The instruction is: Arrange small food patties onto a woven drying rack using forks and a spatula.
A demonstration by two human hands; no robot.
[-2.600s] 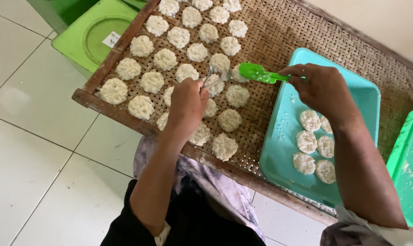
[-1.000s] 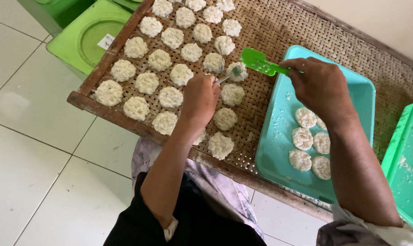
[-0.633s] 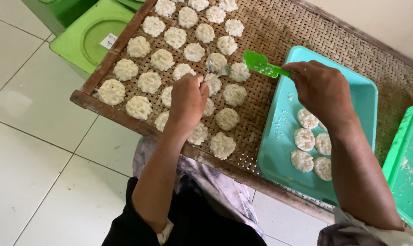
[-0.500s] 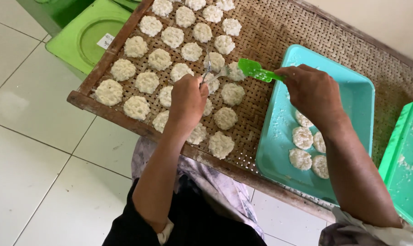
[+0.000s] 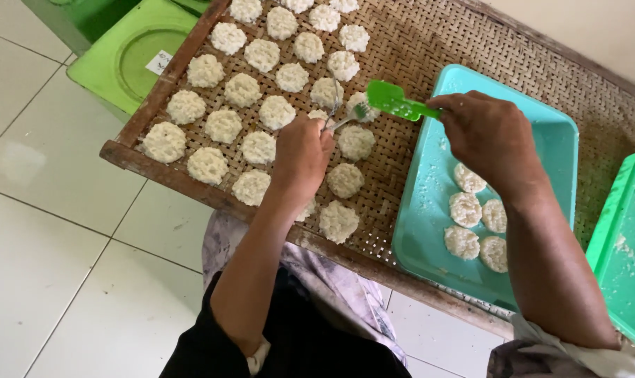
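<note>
- Green spatula (image 5: pixel 396 101): a small plastic blade held level over the woven bamboo tray (image 5: pixel 429 49), carrying one pale round rice patty (image 5: pixel 363 105) at its tip, just left of the teal tray's rim.
- Right hand (image 5: pixel 489 136): closed around the spatula's handle, hovering above the upper left part of the teal plastic tray (image 5: pixel 541 133).
- Left hand (image 5: pixel 302 157): fingers curled around a thin metal fork (image 5: pixel 342 120), whose tines meet the patty on the spatula's blade.
- Doing this well, as a judgement: keep the blade low and nearly flat, and push with the fork at the patty's back edge so that it slides off whole instead of crumbling.
- Rows of patties (image 5: pixel 242 89) cover the left half of the bamboo tray, close together but not touching; the gap below the spatula, beside a patty (image 5: pixel 356 142), looks like the free spot in that row.
- Five more patties (image 5: pixel 475 227) lie in the teal tray's lower part.
- Edges: the bamboo tray's wooden frame (image 5: pixel 170 178) runs close under the left forearm; a second green tray (image 5: pixel 629 245) stands just to the right.
- Open room: the bare weave on the upper right of the bamboo tray is free of patties; a green lidded bin (image 5: pixel 132 59) sits beyond the left edge on the white tiled floor (image 5: pixel 58 245).
</note>
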